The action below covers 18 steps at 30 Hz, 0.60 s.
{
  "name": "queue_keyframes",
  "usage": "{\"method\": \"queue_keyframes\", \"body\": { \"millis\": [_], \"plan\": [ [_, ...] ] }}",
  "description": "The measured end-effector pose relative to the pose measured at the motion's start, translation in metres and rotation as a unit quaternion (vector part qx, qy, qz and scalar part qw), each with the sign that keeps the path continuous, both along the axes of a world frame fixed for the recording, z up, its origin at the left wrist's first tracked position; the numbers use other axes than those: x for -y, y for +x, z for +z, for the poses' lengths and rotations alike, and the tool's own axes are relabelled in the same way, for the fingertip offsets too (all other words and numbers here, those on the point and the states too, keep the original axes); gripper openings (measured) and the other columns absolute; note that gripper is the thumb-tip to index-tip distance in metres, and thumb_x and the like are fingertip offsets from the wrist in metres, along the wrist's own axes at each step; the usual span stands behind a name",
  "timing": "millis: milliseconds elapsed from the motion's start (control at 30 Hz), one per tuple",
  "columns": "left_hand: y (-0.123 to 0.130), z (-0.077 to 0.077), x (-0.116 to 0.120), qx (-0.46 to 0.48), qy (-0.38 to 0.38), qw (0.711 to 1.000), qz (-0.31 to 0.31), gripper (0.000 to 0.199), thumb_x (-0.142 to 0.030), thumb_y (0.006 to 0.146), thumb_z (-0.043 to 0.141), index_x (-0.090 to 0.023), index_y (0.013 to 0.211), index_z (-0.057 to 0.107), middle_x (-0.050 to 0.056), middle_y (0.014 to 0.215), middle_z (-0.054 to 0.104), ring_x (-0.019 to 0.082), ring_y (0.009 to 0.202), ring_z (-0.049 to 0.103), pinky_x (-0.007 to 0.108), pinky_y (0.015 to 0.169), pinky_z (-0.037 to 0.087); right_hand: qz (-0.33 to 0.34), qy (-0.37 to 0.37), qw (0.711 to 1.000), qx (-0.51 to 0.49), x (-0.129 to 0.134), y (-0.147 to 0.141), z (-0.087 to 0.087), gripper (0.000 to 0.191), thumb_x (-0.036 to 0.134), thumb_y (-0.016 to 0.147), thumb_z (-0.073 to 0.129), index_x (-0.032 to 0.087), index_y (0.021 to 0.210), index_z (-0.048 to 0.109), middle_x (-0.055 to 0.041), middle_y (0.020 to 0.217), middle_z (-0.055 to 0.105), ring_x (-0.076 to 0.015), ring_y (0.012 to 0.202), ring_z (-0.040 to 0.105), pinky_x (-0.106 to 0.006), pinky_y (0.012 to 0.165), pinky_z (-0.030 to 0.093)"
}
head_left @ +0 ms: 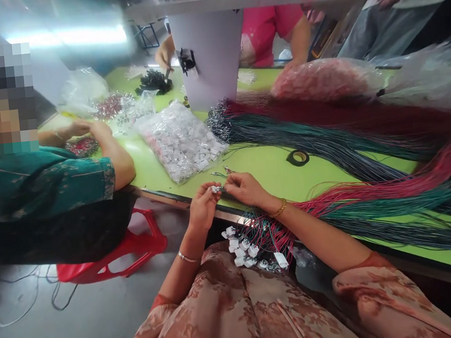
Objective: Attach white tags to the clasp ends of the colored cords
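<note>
Between finger and thumb my left hand [204, 205] pinches a small white plug connector [215, 189] at the table's front edge. My right hand [246, 188] is closed on thin wires [221, 176] with bare metal ends, and its fingertips meet the connector. Whether a wire end sits inside the connector cannot be made out. Below my right hand, a bunch of white connectors [241, 250] on red, green and black wires hangs over the edge by my lap. Long bundles of red, green and black wire [371, 195] run across the table to the right.
A clear bag of white connectors [186, 141] lies ahead, left of a roll of black tape [298, 157]. A bag of pink parts [324, 80] rests at the back. One person [50, 175] sits at left near a red stool [118, 254]; another in pink [272, 34] works across.
</note>
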State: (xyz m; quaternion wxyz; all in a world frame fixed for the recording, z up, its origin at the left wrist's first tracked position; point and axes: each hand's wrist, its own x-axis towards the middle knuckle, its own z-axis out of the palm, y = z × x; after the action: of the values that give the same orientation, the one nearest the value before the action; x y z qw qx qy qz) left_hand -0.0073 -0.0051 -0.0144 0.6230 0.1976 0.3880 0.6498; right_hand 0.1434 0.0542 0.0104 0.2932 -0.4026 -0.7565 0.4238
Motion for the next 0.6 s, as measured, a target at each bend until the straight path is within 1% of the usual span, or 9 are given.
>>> {"method": "queue_keyframes", "body": {
  "millis": [100,167,233,300,367,400,433,500,600],
  "plan": [
    [0.001,0.001,0.001,-0.002,0.005,1.0,-0.004,0.013,-0.019,0.075,0.069,-0.016,0.087,0.065,0.006,0.092,0.068,0.01,0.072,0.058,0.027,0.075,0.048,-0.009,0.012,1.0,0.018,0.003,0.002,-0.006,0.022,0.031,0.076,0.049,0.017,0.06,0.052,0.0034,0.056,0.048,-0.0098,0.057,0.04,-0.024,0.056,0.029],
    [0.001,0.003,0.002,-0.011,0.009,1.0,-0.011,0.012,-0.02,0.076,0.069,-0.016,0.087,0.065,0.006,0.093,0.069,0.011,0.071,0.058,0.027,0.074,0.047,-0.006,-0.011,1.0,0.011,0.003,0.002,-0.007,0.023,0.032,0.076,0.048,0.017,0.059,0.052,0.0035,0.055,0.047,-0.01,0.056,0.038,-0.024,0.055,0.029],
    [0.002,0.004,0.004,-0.025,0.013,0.999,-0.017,0.013,-0.021,0.076,0.07,-0.016,0.087,0.066,0.005,0.093,0.069,0.01,0.071,0.057,0.026,0.073,0.047,0.006,-0.055,0.998,0.001,0.003,0.001,-0.007,0.023,0.034,0.075,0.049,0.017,0.059,0.052,0.0042,0.054,0.044,-0.0099,0.055,0.036,-0.024,0.054,0.028],
    [0.004,0.004,0.006,-0.05,0.02,0.998,-0.02,0.016,-0.025,0.076,0.071,-0.017,0.088,0.066,0.005,0.093,0.069,0.01,0.071,0.057,0.025,0.071,0.046,0.011,-0.115,0.993,-0.011,0.004,0.0,-0.007,0.023,0.035,0.074,0.05,0.018,0.059,0.052,0.0052,0.052,0.041,-0.0095,0.052,0.033,-0.024,0.052,0.025],
    [0.006,0.002,0.008,-0.097,0.032,0.995,-0.014,0.019,-0.028,0.076,0.073,-0.017,0.09,0.068,0.004,0.09,0.069,0.01,0.07,0.056,0.025,0.069,0.045,0.007,-0.169,0.985,-0.021,0.004,-0.001,-0.006,0.022,0.034,0.075,0.049,0.018,0.06,0.05,0.0065,0.049,0.037,-0.0089,0.049,0.03,-0.024,0.05,0.022],
    [0.008,0.001,0.008,-0.124,0.038,0.992,-0.004,0.02,-0.03,0.075,0.073,-0.017,0.09,0.069,0.003,0.088,0.069,0.01,0.069,0.056,0.024,0.069,0.045,0.003,-0.179,0.983,-0.023,0.005,-0.002,-0.006,0.022,0.034,0.075,0.049,0.018,0.059,0.049,0.007,0.049,0.035,-0.0087,0.048,0.028,-0.024,0.05,0.021],
    [0.01,-0.001,0.009,-0.148,0.041,0.988,0.008,0.021,-0.031,0.075,0.074,-0.017,0.09,0.07,0.003,0.086,0.069,0.01,0.069,0.055,0.024,0.069,0.045,0.0,-0.173,0.985,-0.021,0.006,-0.002,-0.006,0.023,0.033,0.076,0.049,0.019,0.059,0.048,0.0071,0.049,0.034,-0.0085,0.048,0.028,-0.024,0.05,0.021],
    [0.013,-0.004,0.008,-0.167,0.035,0.985,0.032,0.024,-0.033,0.073,0.075,-0.017,0.09,0.071,0.002,0.081,0.068,0.009,0.067,0.055,0.024,0.069,0.045,0.0,-0.114,0.993,-0.01,0.008,-0.001,-0.005,0.025,0.033,0.078,0.05,0.018,0.058,0.047,0.0061,0.052,0.038,-0.0088,0.051,0.031,-0.024,0.052,0.024],
    [0.017,-0.006,0.006,-0.133,0.01,0.99,0.037,0.028,-0.034,0.07,0.077,-0.016,0.091,0.071,0.001,0.078,0.067,0.009,0.065,0.055,0.023,0.067,0.044,0.018,-0.011,1.0,0.015,0.013,0.003,-0.003,0.024,0.03,0.082,0.048,0.017,0.063,0.051,0.0038,0.059,0.047,-0.0098,0.057,0.038,-0.024,0.057,0.028]
  ]
}}
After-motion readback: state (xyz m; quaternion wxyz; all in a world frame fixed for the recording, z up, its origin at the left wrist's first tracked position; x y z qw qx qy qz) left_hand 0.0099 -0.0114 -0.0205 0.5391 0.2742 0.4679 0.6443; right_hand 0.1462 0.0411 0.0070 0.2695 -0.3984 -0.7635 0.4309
